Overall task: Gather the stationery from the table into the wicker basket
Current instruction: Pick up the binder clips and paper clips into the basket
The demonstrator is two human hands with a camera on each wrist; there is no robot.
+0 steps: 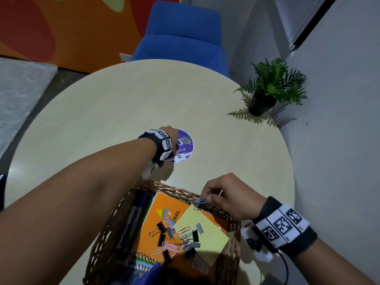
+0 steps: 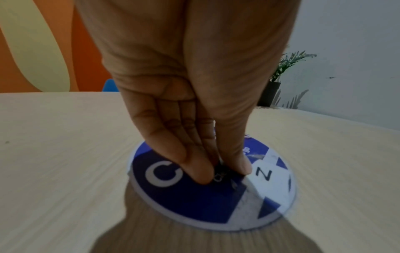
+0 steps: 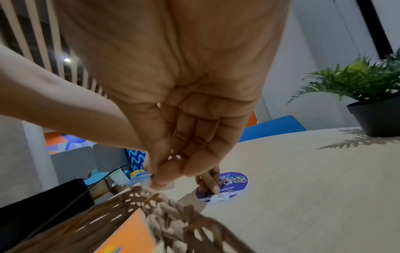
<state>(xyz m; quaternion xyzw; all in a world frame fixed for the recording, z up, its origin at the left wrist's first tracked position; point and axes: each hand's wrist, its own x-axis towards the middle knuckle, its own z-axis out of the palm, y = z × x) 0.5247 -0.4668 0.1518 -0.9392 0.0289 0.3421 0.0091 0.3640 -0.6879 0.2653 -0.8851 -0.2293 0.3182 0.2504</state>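
With most stationery already in the brown wicker basket (image 1: 181, 191), the right hand (image 1: 230, 195) pinches a blue wire paper clip (image 1: 200, 201) above its rim, while the left hand (image 2: 194, 95) pinches a small dark item (image 2: 220, 168), identity unclear, on the round purple coaster (image 1: 186, 150), where paper clips (image 1: 188, 140) remain.

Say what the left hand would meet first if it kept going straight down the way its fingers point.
The round coaster. The left hand already pinches something small and dark right above it.

the left hand (image 2: 184, 95) points down at a round blue and white coaster (image 2: 213, 188) that lies flat on the pale wooden tabletop (image 2: 54, 154). thumb and fingers (image 2: 194, 171) are pressed together in a tight grip on a small dark thing (image 2: 221, 168), too blurred to name. on the coaster are a white letter "c" and a black "n". a potted plant (image 2: 279, 77) stands at the far edge by the wall.
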